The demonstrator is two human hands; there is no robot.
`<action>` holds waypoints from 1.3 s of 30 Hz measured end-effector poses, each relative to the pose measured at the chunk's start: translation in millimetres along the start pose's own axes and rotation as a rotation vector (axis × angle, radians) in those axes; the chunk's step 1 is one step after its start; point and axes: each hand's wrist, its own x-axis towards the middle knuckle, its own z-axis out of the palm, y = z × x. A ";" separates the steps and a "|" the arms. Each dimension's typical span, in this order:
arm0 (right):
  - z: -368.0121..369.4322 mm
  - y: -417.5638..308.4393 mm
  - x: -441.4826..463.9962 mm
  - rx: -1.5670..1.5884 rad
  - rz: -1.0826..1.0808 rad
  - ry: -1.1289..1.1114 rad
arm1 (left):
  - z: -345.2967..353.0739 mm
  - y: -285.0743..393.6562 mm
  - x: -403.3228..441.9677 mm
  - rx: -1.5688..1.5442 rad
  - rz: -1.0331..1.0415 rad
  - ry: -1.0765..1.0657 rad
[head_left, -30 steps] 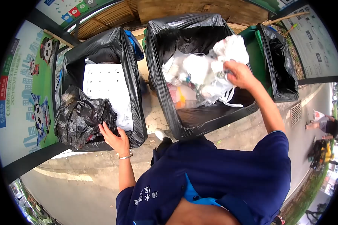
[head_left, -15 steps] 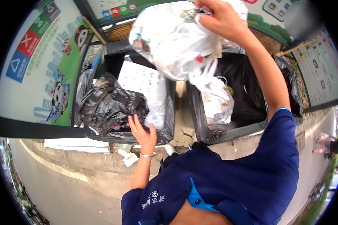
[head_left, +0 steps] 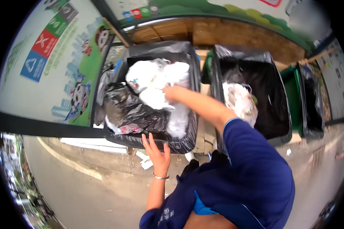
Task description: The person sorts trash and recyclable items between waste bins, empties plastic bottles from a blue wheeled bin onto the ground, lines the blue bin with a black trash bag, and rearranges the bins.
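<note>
two bare hands are at the leftmost bin. the fingers of the left hand [head_left: 157, 157] are spread apart, overlapping the bin's near rim in view; whether they touch it, i cannot tell. the right hand [head_left: 173, 94] reaches down against a cluster of knotted white plastic bags [head_left: 143, 74]; its fingers are blurred and partly hidden, so i cannot tell whether they are clamped on the plastic or loose.

the white cluster sits in the upper part of a rectangular bin lined with shiny black plastic [head_left: 160, 46]. just beside it, toward the person, lies a crumpled black plastic bag [head_left: 132, 110], with a whitish bumpy sheet [head_left: 178, 123] to its right.

a silver bracelet [head_left: 161, 176] circles the left wrist, and a navy short sleeve [head_left: 240, 139] covers the right upper arm.

to the right stands a second black-lined bin [head_left: 273, 99], holding a translucent whitish bag of refuse [head_left: 240, 100] along its left side. beyond it is a green bin with a black liner [head_left: 290, 89]. a printed panel with cartoon pandas [head_left: 78, 89] stands to the left, brown wooden boarding [head_left: 233, 34] runs behind, and white scraps [head_left: 146, 160] lie on the grey pavement [head_left: 84, 191].
</note>
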 end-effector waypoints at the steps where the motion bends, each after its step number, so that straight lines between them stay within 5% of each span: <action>1: -49.1 -6.3 -33.3 -0.180 -0.101 -0.184 | 7.0 4.2 0.5 -0.050 0.002 -0.038; 5: -97.6 41.3 -153.4 0.149 -0.334 0.434 | 27.0 4.5 -2.8 -0.101 0.025 -0.108; 9: -51.8 190.5 -240.9 0.599 0.061 0.700 | 45.4 9.5 4.1 -0.060 0.004 -0.048; 10: -19.4 232.1 -265.9 0.449 0.244 0.696 | 51.8 10.9 5.5 -0.049 0.005 -0.025; 11: 26.3 279.1 -284.4 0.329 0.585 0.388 | 58.0 14.3 6.2 -0.037 -0.027 -0.001; 12: 69.2 311.8 -309.2 0.304 0.678 0.165 | 64.9 15.9 6.5 0.008 -0.032 0.024; 15: 239.0 401.5 -341.9 0.224 0.550 -0.302 | 78.8 18.6 10.5 0.179 -0.019 0.047; 17: 193.4 358.4 -337.2 0.346 1.000 -0.196 | 80.2 22.0 9.4 0.223 -0.038 0.027; 22: 189.2 368.6 -291.4 0.422 1.058 0.088 | 84.0 22.2 8.5 0.271 -0.072 0.012; 27: 204.1 368.6 -280.4 0.427 0.948 -0.037 | 87.0 29.2 11.0 0.330 -0.121 -0.018; 29: 231.1 361.2 -275.8 0.681 0.770 -0.045 | 87.4 28.0 9.7 0.352 -0.135 -0.036; 31: 259.6 330.6 -267.6 0.608 0.445 0.089 | 84.8 24.2 9.7 0.377 -0.132 -0.067; 39: 110.6 188.9 -271.9 0.894 -0.075 -0.020 | 83.1 18.2 8.8 0.327 -0.109 -0.093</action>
